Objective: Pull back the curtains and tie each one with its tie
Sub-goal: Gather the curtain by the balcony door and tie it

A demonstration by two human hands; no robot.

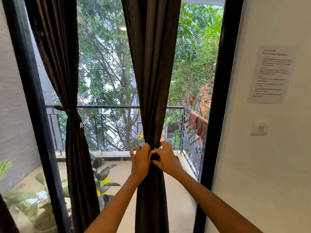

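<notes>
Left curtain (74, 148) already gathered near the left edge of the window frame (217, 98), its tie (67, 109) knotted round it. Right curtain (151, 81) hangs bunched mid-window, not pulled to the right edge of the frame. Both hands work at its waist: left hand (140, 158) fingers curled, pinching the fabric bundle and what looks like the dark tie end (155, 157); right hand (165, 158) gripping the same tie from the other side, fingertips bent over the bundle. Knot looks half-made, tie mostly hidden between the hands. Risks, as I judge: tie slips out if either pinch loosens; loose folds escape the bundle; curtain ends tied in the middle, leaving glass blocked. Railing (117, 107), plant (102, 172) outside.
</notes>
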